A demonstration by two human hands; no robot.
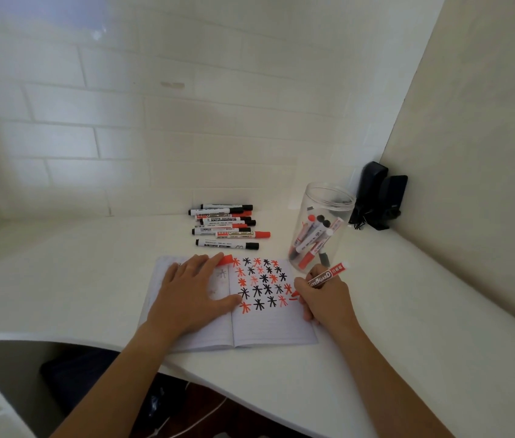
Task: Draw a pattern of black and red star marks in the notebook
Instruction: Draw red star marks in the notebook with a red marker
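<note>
**At the page's right edge, a red star half made and plenty to smear**

Near the front edge of the white desk (pixel 60 279) the open notebook (pixel 269 327) lies flat, its right page filled in the upper half with rows of black and red star marks (pixel 261 284). My right hand (pixel 322 298) has its fingers curled round a red whiteboard marker (pixel 329 275), tip down at the page's right edge beside a fresh red stroke (pixel 294 295). My left hand (pixel 191 292) lies spread and flat over the left page, thumb reaching across the fold; a red marker cap (pixel 226 260) shows at my fingertips, though I cannot tell whether I pinch it or it just lies there.

The risks, as I judge them: my right palm rests close to the last row and could drag wet ink; my left thumb could smudge the nearest stars; the tip sits so near the paper's edge that a stroke might run onto the desk. The clear jar of markers (pixel 322 226), just behind my right hand, could be knocked over if I lift carelessly.
</note>
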